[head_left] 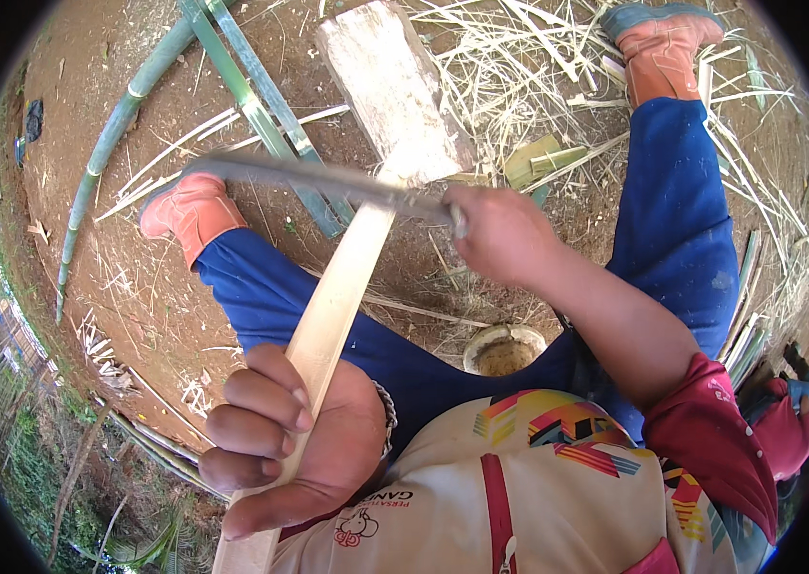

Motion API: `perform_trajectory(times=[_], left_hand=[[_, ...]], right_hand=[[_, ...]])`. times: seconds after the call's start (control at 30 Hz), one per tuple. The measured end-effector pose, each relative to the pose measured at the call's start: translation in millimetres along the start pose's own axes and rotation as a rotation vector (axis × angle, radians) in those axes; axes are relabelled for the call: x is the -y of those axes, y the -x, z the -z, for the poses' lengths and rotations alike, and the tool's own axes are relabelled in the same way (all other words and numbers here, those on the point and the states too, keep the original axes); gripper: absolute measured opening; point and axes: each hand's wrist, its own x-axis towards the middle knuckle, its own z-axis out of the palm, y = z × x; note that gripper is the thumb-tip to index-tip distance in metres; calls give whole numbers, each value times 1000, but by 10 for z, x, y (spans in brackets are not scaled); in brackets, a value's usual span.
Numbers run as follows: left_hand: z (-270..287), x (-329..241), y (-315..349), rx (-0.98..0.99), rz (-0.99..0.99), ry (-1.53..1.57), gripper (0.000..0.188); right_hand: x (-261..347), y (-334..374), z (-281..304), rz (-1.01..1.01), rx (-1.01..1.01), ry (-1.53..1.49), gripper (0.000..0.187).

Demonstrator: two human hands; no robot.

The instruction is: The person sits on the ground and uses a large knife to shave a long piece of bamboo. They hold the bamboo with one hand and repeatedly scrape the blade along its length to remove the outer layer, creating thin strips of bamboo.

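Note:
My left hand [328,445] is closed around a long, pale split bamboo strip [328,320], its fingers curled over the edge. The strip slants away from me, and its far end lies at the near end of a thick wooden block [387,86]. In my right hand [500,234] is the handle of a machete [299,175]. Its long dark blade points left and crosses above the far end of the strip, slightly blurred. Whether the edge touches the strip I cannot tell.
Green bamboo lengths [251,100] lie beyond my left leg, beside a curved pole [103,153]. A heap of pale shavings [519,72] covers the ground right of the block. My orange boots [196,212] flank the work. Another person [787,421] is at the right edge.

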Motion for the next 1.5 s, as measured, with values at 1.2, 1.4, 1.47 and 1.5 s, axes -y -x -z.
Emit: perform_trajectory(times=[1.2, 1.4, 1.47, 1.5], left_hand=[[-9, -18, 8, -4, 15, -15, 44], [-33, -16, 21, 10, 6, -18, 43], [-24, -30, 33, -38, 46, -14, 45], [-38, -15, 1, -59, 37, -7, 46]], right_hand=[[-73, -1, -75, -47, -22, -16, 24], [-88, 7, -56, -46, -28, -40, 29], [-153, -5, -140, -29, -46, -63, 30], [-167, -71, -126, 3, -72, -65, 31]])
